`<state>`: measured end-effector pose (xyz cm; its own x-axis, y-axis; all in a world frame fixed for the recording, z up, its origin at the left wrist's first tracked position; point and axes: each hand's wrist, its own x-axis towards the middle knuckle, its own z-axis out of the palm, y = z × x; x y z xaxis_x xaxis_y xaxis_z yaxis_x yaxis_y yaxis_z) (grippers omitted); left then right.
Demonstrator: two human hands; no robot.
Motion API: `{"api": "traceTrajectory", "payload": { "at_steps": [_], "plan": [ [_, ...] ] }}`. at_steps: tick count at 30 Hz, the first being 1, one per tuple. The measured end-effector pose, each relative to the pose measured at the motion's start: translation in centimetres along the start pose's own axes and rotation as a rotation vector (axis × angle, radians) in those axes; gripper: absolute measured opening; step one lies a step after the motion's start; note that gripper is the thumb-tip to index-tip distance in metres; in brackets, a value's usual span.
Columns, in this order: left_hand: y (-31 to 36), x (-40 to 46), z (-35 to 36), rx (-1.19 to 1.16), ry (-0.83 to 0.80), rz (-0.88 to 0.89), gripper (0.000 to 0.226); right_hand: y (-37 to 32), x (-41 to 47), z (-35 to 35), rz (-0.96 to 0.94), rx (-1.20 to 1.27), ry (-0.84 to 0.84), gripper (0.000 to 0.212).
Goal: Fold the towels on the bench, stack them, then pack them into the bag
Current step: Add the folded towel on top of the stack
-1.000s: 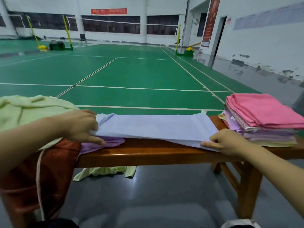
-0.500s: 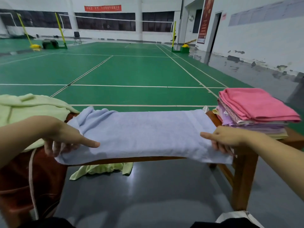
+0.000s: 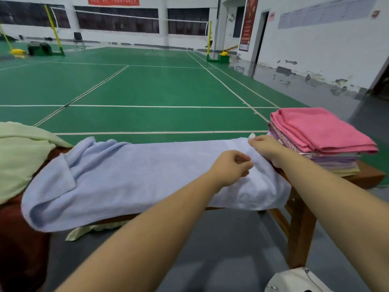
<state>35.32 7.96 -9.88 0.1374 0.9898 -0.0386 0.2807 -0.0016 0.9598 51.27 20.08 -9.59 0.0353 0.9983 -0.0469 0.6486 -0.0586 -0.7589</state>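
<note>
1. Nearest, below the bench's (image 3: 301, 234) right leg, a white object (image 3: 294, 280) sits at the frame's bottom edge.
2. A light blue towel (image 3: 134, 178) drapes along the bench top, its front edge hanging over.
3. At the towel's right end, the left hand (image 3: 230, 168) pinches the cloth with curled fingers.
4. Just beyond, the right hand (image 3: 266, 148) grips the far corner, fingers curled.
5. Right of both, a folded stack (image 3: 320, 142), pink on top, rests on the bench.
6. At the bench's left end lies a pale green towel (image 3: 23, 154).

Red banner (image 3: 113, 1) on far wall: pale characters, too blurred to read | Dark red vertical poster (image 3: 248, 22) beside doorway: writing illegible | Small red sign (image 3: 271, 17) by door: unreadable | No legible text anywhere
</note>
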Motion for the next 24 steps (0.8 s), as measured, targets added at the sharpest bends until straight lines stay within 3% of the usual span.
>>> {"api": "traceTrajectory", "payload": {
  "at_steps": [4, 8, 13, 15, 19, 24],
  "plan": [
    [0.2, 2.5, 3.5, 0.206, 0.035, -0.005, 0.023, -0.3, 1.1, 0.1, 0.069, 0.163, -0.001, 0.049],
    [1.7, 2.5, 4.8, 0.649, 0.132, -0.005, 0.057, -1.0, 1.4, -0.6, 0.246, 0.248, -0.245, 0.043],
    [1.1, 2.8, 5.1, 0.908, 0.155, -0.181, 0.094, -1.8, 0.9, -1.5, 0.382, 0.415, -0.453, 0.035],
    [1.1, 2.7, 5.0, 0.929, 0.14, -0.181, 0.081, -1.9, 0.4, -1.1, 0.365, 0.456, -0.474, 0.032],
    [0.7, 3.1, 3.5, 0.761, 0.121, -0.103, 0.024, -2.4, -0.4, 0.0, 0.302, 0.692, -0.365, 0.03],
    [-0.6, 2.0, -2.0, 0.691, 0.188, -0.138, 0.026, -3.8, -0.7, 0.8, 0.148, 0.916, -0.325, 0.009]
  ]
}}
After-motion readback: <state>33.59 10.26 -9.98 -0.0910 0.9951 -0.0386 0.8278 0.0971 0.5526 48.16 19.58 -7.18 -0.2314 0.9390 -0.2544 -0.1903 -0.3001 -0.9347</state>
